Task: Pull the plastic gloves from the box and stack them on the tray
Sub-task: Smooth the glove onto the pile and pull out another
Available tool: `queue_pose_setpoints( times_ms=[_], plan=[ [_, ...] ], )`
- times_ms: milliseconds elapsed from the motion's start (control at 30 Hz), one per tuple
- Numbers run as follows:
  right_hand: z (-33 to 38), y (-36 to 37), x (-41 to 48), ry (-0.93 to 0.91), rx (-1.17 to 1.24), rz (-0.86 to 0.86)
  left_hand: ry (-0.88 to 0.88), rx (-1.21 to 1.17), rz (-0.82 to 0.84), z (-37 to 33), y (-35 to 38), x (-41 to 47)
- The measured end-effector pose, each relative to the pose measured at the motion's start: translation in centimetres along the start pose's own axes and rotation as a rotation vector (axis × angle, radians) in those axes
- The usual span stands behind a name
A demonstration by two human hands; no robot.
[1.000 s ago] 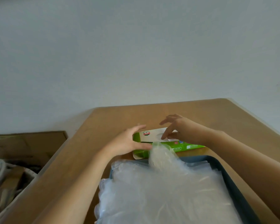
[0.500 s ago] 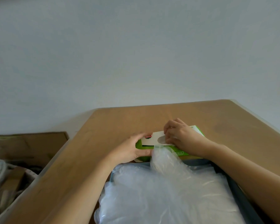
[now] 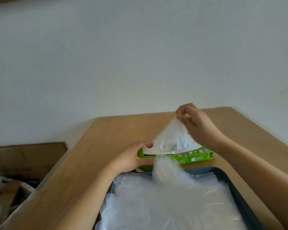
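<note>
On the far side of the wooden table (image 3: 106,135), just beyond the tray, I see the green glove box (image 3: 195,157) lying flat with its long side towards me. The left hand (image 3: 133,158) grips the box's left end, fingers over the top and thumb curled along the near side, pinning it to the table. Above the box, the right hand (image 3: 196,123) is raised with its fingers bunched tight, pinching the top corner of a clear plastic glove (image 3: 170,138). That glove hangs from the pinch as a stretched triangle, its lower edge reaching down to the white top of the box. I cannot tell whether it has fully left the opening.

Nearer to me sits the dark blue-grey tray (image 3: 230,181), its far rim just beside the box. It carries a thick stack of clear gloves (image 3: 165,206) that fills it and spills over the left rim onto the table. One crumpled glove (image 3: 166,170) stands up loosely at the far edge of that stack, in front of the box's near side.

Off the table's left edge, lower down, I make out a brown cardboard carton (image 3: 28,156) and some blurred clutter I cannot identify. A pale wall (image 3: 140,55) fills the far background.
</note>
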State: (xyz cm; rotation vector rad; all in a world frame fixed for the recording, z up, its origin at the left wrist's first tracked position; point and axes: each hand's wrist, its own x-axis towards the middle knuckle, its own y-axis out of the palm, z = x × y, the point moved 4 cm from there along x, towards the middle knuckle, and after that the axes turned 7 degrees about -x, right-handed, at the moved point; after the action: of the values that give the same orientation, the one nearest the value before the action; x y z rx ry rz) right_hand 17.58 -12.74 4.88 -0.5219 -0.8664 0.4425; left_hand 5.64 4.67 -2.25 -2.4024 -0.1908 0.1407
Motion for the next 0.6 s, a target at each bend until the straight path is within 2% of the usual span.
queue_pose_setpoints(
  times_ms=[67,133,200,333,400,500,600],
  plan=[
    [1.1,-2.0,0.5,0.072,0.221,-0.057,-0.003,0.036,0.006,-0.2,-0.2,0.0],
    [2.3,-3.3,0.6,0.119,0.438,-0.039,-0.008,0.027,-0.018,-0.8,-0.9,-0.2],
    [3.5,-4.2,0.0,0.157,0.586,-0.016,0.028,-0.097,-0.048,-2.7,-2.0,-1.1],
    [5.6,-4.7,-2.2,0.260,0.868,0.080,0.236,-0.413,-0.029,-8.9,-3.6,-4.8],
    [6.6,-5.0,-3.3,0.307,0.960,0.112,0.313,-0.508,0.002,-11.4,-3.7,-6.8],
    [7.5,-5.1,-5.0,0.382,1.038,0.135,0.304,-0.533,0.054,-12.9,-2.7,-8.1],
    [7.8,-5.0,-6.8,0.512,1.058,0.175,0.239,-0.623,-0.143,-13.0,-2.0,-8.7]
  ],
)
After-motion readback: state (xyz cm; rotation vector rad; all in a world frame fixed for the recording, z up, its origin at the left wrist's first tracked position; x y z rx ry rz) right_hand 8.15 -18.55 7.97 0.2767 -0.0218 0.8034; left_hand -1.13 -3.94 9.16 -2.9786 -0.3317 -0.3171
